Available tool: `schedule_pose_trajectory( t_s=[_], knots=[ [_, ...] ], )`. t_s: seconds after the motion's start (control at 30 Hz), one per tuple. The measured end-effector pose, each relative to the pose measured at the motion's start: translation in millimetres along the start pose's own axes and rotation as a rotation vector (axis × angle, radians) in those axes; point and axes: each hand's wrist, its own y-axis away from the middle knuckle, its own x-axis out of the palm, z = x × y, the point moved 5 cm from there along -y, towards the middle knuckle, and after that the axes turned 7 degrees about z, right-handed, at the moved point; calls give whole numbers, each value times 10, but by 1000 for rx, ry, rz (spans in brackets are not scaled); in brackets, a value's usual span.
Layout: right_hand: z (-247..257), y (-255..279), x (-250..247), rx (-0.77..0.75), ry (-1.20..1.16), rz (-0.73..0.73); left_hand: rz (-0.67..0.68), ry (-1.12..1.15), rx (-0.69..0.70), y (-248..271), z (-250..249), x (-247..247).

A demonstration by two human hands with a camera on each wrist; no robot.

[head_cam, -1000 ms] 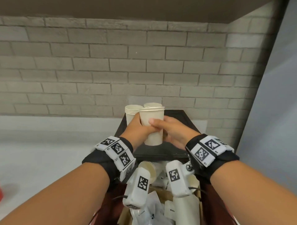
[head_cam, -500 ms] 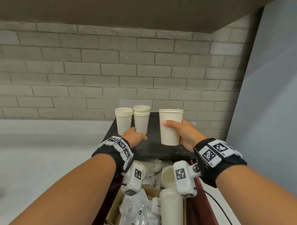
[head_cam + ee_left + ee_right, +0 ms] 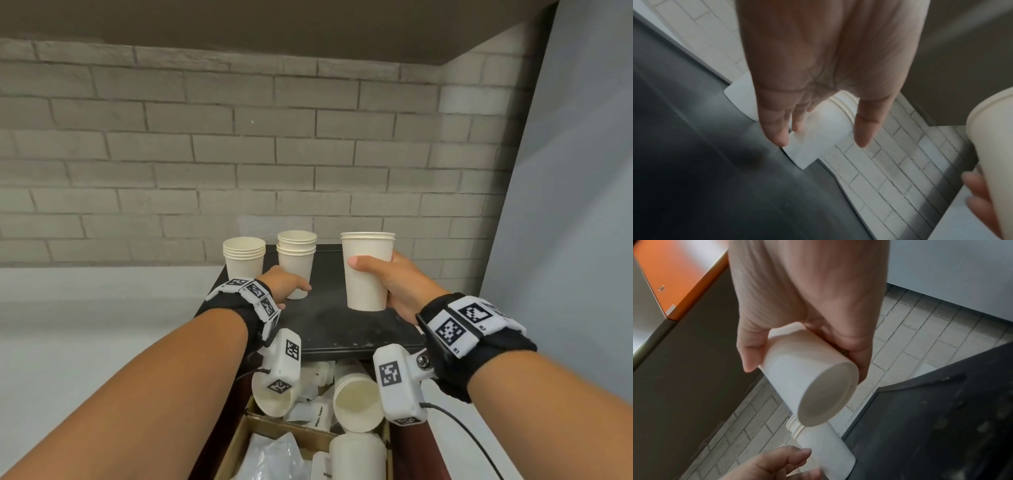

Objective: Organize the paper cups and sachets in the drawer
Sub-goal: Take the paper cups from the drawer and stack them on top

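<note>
Two stacks of white paper cups, a left stack (image 3: 244, 258) and a middle stack (image 3: 296, 262), stand upright on the black cabinet top (image 3: 342, 329). My right hand (image 3: 373, 263) grips a third, taller cup stack (image 3: 364, 294) just right of them, its base low over the top. In the right wrist view, thumb and fingers of that right hand (image 3: 804, 369) curl round the held stack (image 3: 818, 395). My left hand (image 3: 293, 286) lies with straight fingers at the base of the middle stack (image 3: 818, 129); its fingertips (image 3: 781, 139) flank the cup without gripping it.
Below the black top, the open drawer (image 3: 407, 452) holds a cardboard box (image 3: 284, 425), several loose cups lying on their sides (image 3: 358, 404), white sachets (image 3: 313, 409) and a clear plastic bag (image 3: 274, 455). A brick wall stands close behind; a grey panel is at the right.
A second ago both hands held the tall stack together. My left hand has let go and dropped to the middle stack's base; my right hand has carried the tall stack to the right.
</note>
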Motion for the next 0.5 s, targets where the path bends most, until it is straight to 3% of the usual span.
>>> schedule_pose_trajectory(
  t_s=[0.23, 0.37, 0.5],
  knots=[
    [-36, 77, 15, -1, -21, -14, -20, 65, 62, 195, 42, 39],
    [-51, 217, 24, 7, -41, -6, -108, -115, 161, 564, 91, 160],
    [-125, 376, 40, 17, -87, -26, 71, -405, 145, 1014, 296, 578]
  ],
)
